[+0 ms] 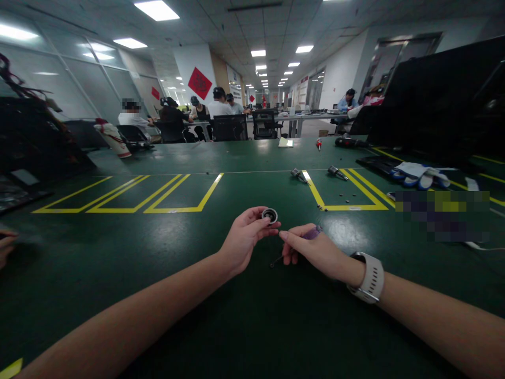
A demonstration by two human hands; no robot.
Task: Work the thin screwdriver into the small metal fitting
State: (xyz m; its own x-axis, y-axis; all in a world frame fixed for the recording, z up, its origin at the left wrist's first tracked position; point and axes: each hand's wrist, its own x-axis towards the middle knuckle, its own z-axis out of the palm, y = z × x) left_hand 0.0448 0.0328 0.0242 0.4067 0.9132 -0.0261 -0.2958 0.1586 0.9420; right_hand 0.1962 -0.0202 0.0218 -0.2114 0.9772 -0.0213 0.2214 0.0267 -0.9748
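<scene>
Two hands meet at the frame's centre over the green table (118, 263): the left hand (242, 237) pinches a small round metal ring part (270, 215) by its rim between thumb and fingertips, while the right hand (315, 251) is closed on a purple-handled tool (311, 233), its thin shaft pointing down-left. The ring looks light, rigid and slick, probably best gripped by its outer edge.

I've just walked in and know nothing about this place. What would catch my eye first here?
Two bare forearms meet low at the centre: the left hand pinches a small round ring-shaped part, and the right hand, with a white wristwatch, grips a purple-handled tool. Next come the yellow outlines taped on the dark green table, and white-and-blue gloves at the right.
</scene>
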